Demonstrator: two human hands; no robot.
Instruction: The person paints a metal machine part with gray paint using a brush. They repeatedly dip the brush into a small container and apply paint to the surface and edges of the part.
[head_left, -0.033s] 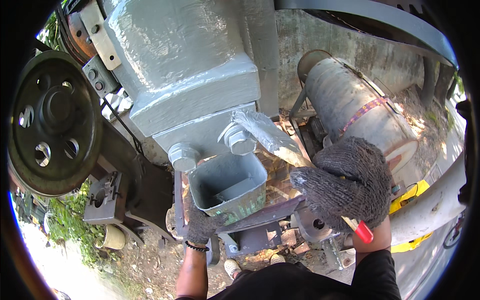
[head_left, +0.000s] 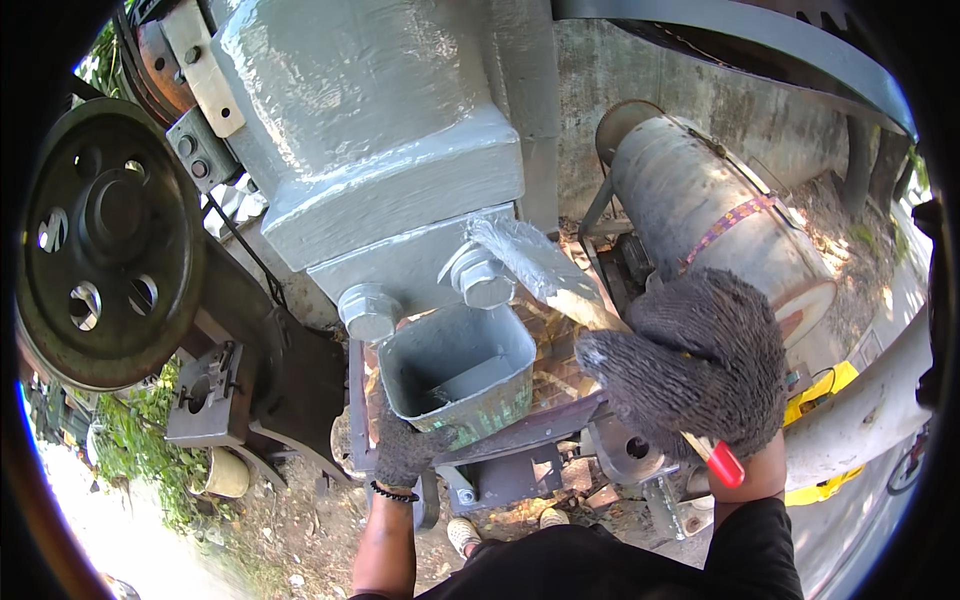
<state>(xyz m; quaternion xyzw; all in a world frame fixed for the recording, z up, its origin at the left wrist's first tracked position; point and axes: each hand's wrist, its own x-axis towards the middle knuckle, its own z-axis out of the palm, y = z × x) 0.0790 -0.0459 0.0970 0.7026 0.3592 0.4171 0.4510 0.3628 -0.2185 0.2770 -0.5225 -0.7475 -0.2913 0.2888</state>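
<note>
Outdoor dirt yard, grey machine [head_left: 370, 130]. Right hand [head_left: 690, 370], fingers clamped on paintbrush [head_left: 545, 275], coats near the bolts [head_left: 480, 278]; left hand [head_left: 405, 450] grips paint tub [head_left: 460, 375] below. Painting step; next likely reload the brush.

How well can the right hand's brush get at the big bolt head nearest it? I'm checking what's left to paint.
Probably yes. The right hand holds the paintbrush with its bristles right beside the bolt head, nothing between them. The left hand sits lower, at the square container.
</note>
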